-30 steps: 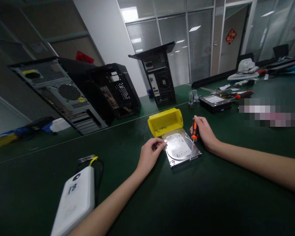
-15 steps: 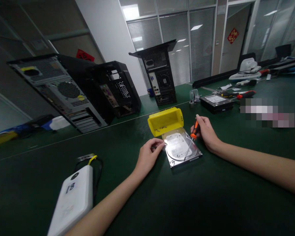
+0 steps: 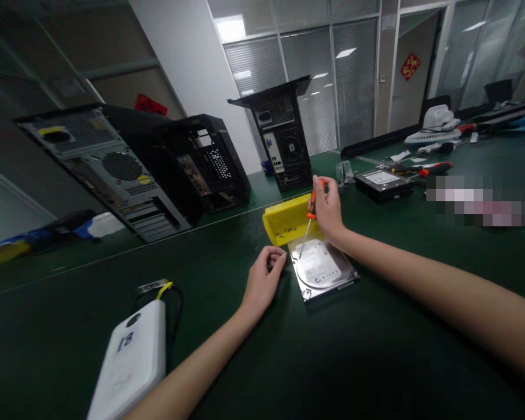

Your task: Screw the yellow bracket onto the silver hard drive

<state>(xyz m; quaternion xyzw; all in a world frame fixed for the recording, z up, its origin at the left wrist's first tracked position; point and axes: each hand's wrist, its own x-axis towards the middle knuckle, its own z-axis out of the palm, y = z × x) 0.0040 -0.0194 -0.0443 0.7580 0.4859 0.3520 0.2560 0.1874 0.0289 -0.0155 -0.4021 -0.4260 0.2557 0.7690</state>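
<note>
A silver hard drive [image 3: 321,265] with a white label lies flat on the dark green table. My right hand [image 3: 326,207] is closed around the orange and black handle of a screwdriver [image 3: 307,233], whose tip points down at the drive's upper left part. Just left of the drive, my left hand [image 3: 266,271] rests with its fingers curled and the fingertips together; whether something small is between them cannot be made out. Behind the drive a yellow box [image 3: 284,220] holds several small dark pieces, and my right hand hides its right end.
Computer cases [image 3: 131,169] stand at the back left, another [image 3: 284,140] at the back centre. More drives [image 3: 384,182], pliers [image 3: 435,169] and a glue gun lie right. A white power bank [image 3: 129,356] lies front left.
My right hand has moved left with the screwdriver, from the drive's right side to above its upper left part. My left hand has drawn slightly away from the drive's left edge.
</note>
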